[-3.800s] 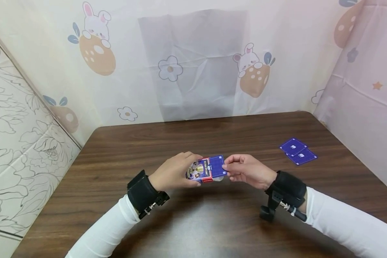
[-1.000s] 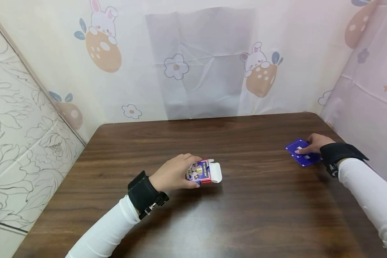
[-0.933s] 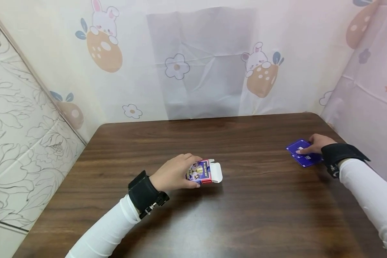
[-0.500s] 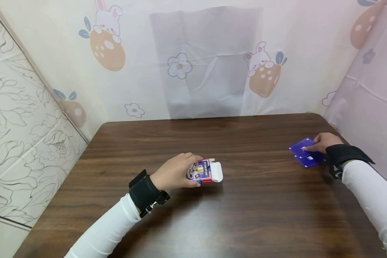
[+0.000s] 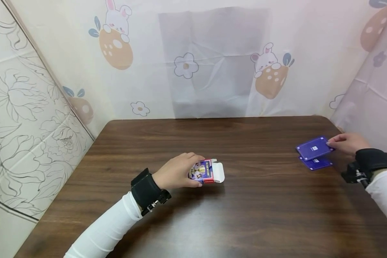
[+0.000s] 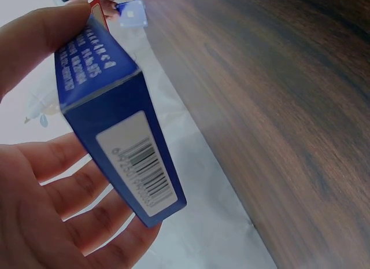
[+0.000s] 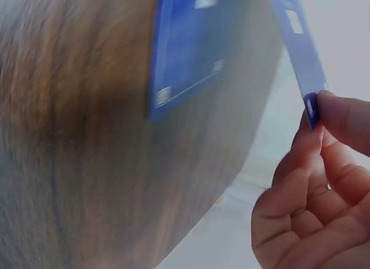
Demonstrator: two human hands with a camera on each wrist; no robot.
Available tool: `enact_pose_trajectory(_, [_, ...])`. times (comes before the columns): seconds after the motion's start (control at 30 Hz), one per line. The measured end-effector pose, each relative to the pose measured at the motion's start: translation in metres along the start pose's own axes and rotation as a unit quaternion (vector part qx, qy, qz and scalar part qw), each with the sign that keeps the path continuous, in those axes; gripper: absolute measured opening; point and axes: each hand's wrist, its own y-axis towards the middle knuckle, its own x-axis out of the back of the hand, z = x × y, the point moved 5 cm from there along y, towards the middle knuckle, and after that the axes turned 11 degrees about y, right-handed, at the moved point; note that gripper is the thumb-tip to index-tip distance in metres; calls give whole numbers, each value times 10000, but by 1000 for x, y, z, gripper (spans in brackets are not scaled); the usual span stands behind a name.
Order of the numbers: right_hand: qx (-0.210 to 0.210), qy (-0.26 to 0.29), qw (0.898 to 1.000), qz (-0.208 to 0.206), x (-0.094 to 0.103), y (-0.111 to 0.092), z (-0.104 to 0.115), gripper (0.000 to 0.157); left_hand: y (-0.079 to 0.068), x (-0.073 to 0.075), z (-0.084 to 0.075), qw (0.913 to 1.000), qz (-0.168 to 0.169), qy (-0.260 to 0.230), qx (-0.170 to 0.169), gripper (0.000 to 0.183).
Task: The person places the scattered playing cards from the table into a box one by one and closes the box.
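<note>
My left hand (image 5: 177,172) grips a small blue and red card box (image 5: 202,171) at the middle of the table, its white end flap (image 5: 218,172) standing out to the right. In the left wrist view, a barcode label (image 6: 139,165) shows on the box's closed end, with the thumb on one side and fingers under the other. Over at the right, my right hand (image 5: 349,142) pinches a blue-backed playing card (image 5: 313,148) by its right edge, between thumb and fingers. The right wrist view shows this card (image 7: 300,55) lifted off the table. A second blue card (image 5: 316,163) lies beneath it, partly hidden.
The brown wooden table (image 5: 245,215) reaches back to a patterned cloth wall (image 5: 216,64). A flower-patterned panel (image 5: 29,118) borders the left side, and pinkish cloth (image 5: 371,104) hangs at the right edge.
Earlier my right hand was at the box with a card, then moved over to the two cards on the right. It has since picked up the upper one. The left hand keeps its grip.
</note>
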Motion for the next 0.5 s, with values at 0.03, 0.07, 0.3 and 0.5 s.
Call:
enact_pose_trajectory(0.03, [-50, 129, 9999, 66, 1, -2, 1, 40, 0, 0, 0, 10000, 12, -1, 8, 70])
enact_pose_trajectory(0.07, [-92, 271, 9995, 149, 2, -4, 2, 42, 0, -1, 0, 10000, 22, -10, 22, 70])
enact_pose_trajectory(0.3, [-309, 2018, 9770, 621, -11, -15, 24, 21, 2, -3, 0, 9998, 117, -95, 88, 71])
enact_pose_trajectory(0.5, [-136, 4407, 8913, 1055, -41, -34, 64, 15, 6, -1, -1, 9998, 142, -77, 82, 71])
